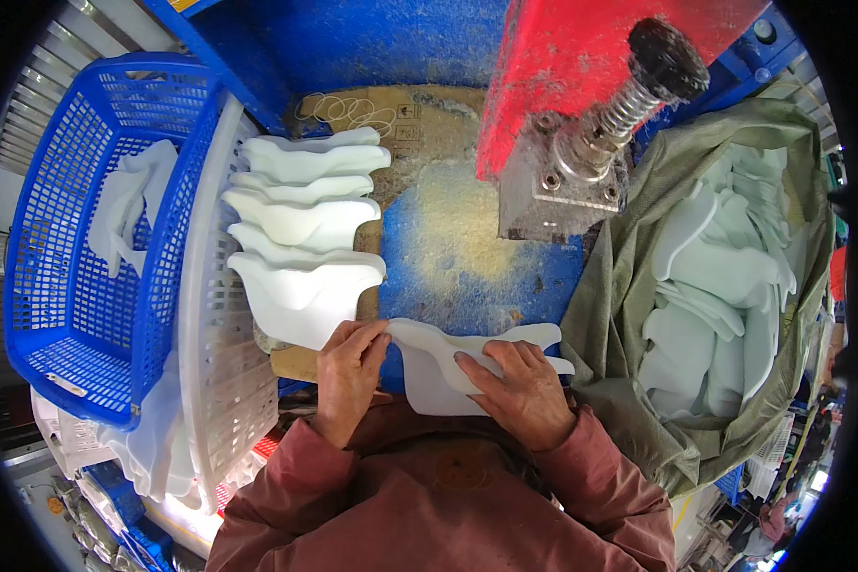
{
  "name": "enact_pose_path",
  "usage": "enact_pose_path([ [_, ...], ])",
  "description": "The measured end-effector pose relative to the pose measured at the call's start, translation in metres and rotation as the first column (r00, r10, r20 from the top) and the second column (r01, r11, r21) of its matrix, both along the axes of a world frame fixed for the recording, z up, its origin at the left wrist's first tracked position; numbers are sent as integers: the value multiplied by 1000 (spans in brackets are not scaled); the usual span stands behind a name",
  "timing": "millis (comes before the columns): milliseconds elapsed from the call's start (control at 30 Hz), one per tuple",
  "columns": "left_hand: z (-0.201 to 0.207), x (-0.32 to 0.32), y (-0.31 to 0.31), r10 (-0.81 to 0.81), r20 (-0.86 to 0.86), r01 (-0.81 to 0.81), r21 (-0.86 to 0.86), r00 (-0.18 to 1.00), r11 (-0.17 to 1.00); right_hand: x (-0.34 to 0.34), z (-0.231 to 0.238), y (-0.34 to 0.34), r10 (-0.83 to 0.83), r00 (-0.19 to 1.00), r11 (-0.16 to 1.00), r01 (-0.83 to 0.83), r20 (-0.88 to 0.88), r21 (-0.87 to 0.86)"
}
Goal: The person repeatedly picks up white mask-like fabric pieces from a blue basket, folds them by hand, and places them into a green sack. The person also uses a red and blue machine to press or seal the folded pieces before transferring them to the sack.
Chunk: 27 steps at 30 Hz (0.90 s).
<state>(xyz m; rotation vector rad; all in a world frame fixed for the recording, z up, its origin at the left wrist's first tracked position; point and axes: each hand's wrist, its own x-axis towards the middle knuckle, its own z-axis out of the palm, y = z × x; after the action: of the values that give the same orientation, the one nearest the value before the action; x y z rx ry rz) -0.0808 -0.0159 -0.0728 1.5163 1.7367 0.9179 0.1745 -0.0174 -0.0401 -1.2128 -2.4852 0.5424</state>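
A white, curved piece that looks like moulded foam or soft plastic [429, 377] spans the space between my hands, close to my body. My left hand [350, 377] pinches its upper left corner between thumb and fingers. Over its right part lies my right hand [524, 386], thumb on the near face and fingers curled at the upper edge. Two wavy layers show along that edge; whether they are one piece or two I cannot tell. Just beyond my left hand stands a row of several similar white pieces [305, 286], tilted one behind another.
A red machine head [553, 86] with a metal block and black knob overhangs a blue, dust-covered work surface [534, 281]. Left are a white crate [219, 334] and a blue basket [43, 276] with white pieces. Right, an olive sack [620, 324] holds many more pieces.
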Motion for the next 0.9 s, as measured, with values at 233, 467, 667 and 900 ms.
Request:
enact_pose_path([
  [233, -13, 1, 6, 4, -47, -4, -1, 999, 1000, 1, -7, 5, -11, 1000, 999, 11, -2, -49],
  [467, -12, 1, 10, -6, -72, 4, -24, 997, 1000, 2, -13, 10, 9, 999, 995, -5, 32, -96],
  [667, -8, 1, 14, -4, -44, -1, -108, 999, 994, 3, -16, 12, 24, 1000, 996, -22, 16, -92],
  [900, -13, -2, 17, -51, -128, 44, -57, 990, 997, 5, -15, 15, 31, 999, 995, -31, 9, -91],
])
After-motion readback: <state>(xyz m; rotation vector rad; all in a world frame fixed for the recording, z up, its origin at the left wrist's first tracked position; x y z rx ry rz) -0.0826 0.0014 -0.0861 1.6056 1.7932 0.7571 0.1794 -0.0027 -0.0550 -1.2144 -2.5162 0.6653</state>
